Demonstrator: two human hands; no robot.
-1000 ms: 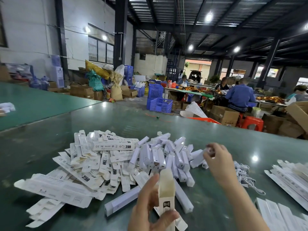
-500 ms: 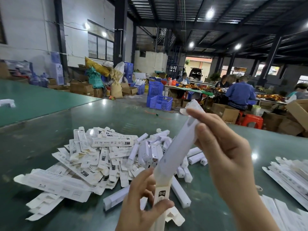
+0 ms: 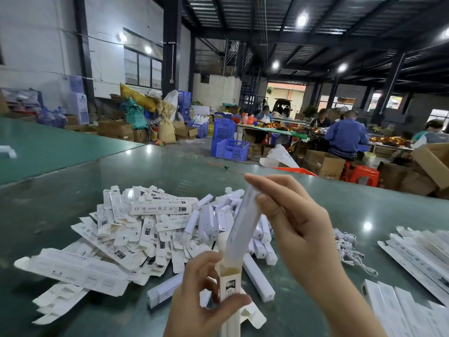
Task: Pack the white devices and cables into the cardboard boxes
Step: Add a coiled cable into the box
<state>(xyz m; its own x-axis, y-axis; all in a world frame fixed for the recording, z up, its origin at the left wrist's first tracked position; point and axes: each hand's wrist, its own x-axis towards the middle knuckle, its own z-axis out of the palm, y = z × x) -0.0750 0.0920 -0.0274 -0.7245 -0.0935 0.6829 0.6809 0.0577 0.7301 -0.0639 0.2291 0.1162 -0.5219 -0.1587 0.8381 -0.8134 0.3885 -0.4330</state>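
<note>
Head view: glossy green table (image 3: 145, 181); dim warehouse.

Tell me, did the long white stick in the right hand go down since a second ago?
Yes. The right hand lifted the white device off the pile of white devices, then lowered its bottom end into the open box held by the left hand.

Two bare hands, no gloves.
Left hand (image 3: 194, 297) at six o'clock, right hand (image 3: 298, 229) at four; forearms unsleeved.

Beyond our green table (image 3: 364, 210) we see blue crates (image 3: 230, 148), red stools (image 3: 363, 172), and a worker in a blue jacket (image 3: 346, 138) seated at another bench.
</note>
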